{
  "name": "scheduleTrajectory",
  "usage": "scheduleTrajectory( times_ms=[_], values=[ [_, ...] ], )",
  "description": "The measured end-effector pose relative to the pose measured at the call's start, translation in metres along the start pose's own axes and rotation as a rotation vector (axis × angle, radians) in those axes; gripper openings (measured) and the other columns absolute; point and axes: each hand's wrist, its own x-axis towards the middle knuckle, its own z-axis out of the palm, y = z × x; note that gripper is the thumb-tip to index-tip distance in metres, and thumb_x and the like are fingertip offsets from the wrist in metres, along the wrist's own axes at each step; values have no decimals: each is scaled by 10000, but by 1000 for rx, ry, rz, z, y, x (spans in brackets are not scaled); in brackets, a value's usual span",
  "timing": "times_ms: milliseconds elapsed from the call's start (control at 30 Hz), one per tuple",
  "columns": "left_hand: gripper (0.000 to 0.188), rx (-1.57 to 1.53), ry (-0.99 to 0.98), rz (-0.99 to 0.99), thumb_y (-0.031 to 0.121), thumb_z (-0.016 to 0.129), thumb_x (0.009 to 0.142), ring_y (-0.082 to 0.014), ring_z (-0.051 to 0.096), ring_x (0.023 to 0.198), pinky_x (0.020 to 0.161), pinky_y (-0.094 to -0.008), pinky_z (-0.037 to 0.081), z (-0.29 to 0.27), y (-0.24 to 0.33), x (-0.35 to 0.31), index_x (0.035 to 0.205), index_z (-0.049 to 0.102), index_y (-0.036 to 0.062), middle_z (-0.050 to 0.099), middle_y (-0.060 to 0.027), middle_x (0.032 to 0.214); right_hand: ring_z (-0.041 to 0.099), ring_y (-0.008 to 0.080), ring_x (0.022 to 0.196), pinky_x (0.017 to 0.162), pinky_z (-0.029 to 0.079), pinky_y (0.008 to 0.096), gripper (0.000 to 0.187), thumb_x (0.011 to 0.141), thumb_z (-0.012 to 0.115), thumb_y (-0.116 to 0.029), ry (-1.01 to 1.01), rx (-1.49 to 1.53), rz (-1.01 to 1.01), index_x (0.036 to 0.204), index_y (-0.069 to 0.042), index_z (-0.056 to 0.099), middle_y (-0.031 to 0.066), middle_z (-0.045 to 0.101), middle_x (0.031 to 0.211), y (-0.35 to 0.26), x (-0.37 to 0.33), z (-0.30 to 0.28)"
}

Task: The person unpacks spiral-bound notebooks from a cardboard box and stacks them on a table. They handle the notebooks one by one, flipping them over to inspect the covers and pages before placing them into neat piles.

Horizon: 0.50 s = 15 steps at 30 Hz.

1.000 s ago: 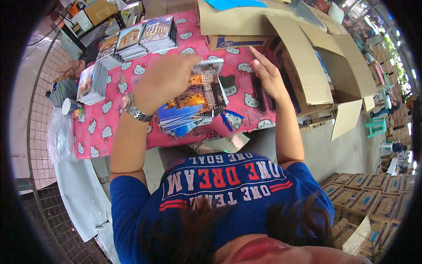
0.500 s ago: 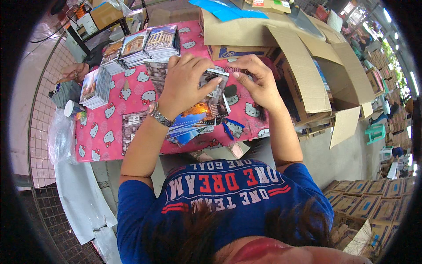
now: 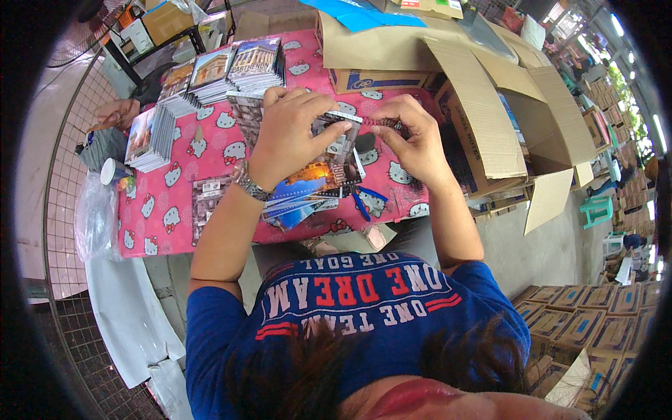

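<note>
My left hand (image 3: 288,136) is closed on a grey-patterned notebook (image 3: 246,117), thumb on the near side and fingers over the top. At its right edge, my right hand (image 3: 418,143) pinches a dark spiral binding coil (image 3: 372,122), which runs from the notebook's corner into my fingers. How far the coil is threaded into the holes is hidden. Below my hands lies a loose pile of printed notebook covers (image 3: 308,183). Beside the pile rests a pair of blue-handled pliers or cutters (image 3: 362,205). Another grey-patterned notebook (image 3: 210,189) lies under my left forearm.
Stacks of spiral notebooks (image 3: 255,59) stand at the far left of the pink table cover (image 3: 168,203), with another stack (image 3: 150,140) nearer. An open cardboard box (image 3: 483,119) flanks the right side. A paper cup (image 3: 112,171) sits at the left edge.
My right thumb and fingers have come together on the coil and dropped slightly. More of the coil shows by the fingers. The left hand has barely moved.
</note>
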Motion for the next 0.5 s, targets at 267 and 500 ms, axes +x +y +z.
scheduleTrajectory(
  times_ms=[267, 500],
  values=[
    [284, 63, -84, 104, 143, 641, 772, -230, 568, 962, 888, -402, 338, 3, 12, 2, 1049, 594, 108, 625, -69, 989, 603, 235, 761, 664, 479, 292, 253, 849, 622, -70, -86, 12, 242, 1098, -33, 607, 121, 613, 884, -21, -1, -5],
    [378, 109, -167, 161, 57, 586, 739, -251, 555, 981, 888, -399, 343, 6, 13, 5, 1109, 548, 123, 585, -70, 993, 639, 340, 760, 678, 498, 377, 349, 853, 612, -98, -119, -187, 61, 1184, -35, 517, 153, 620, 777, -38, 7, -8]
  ],
)
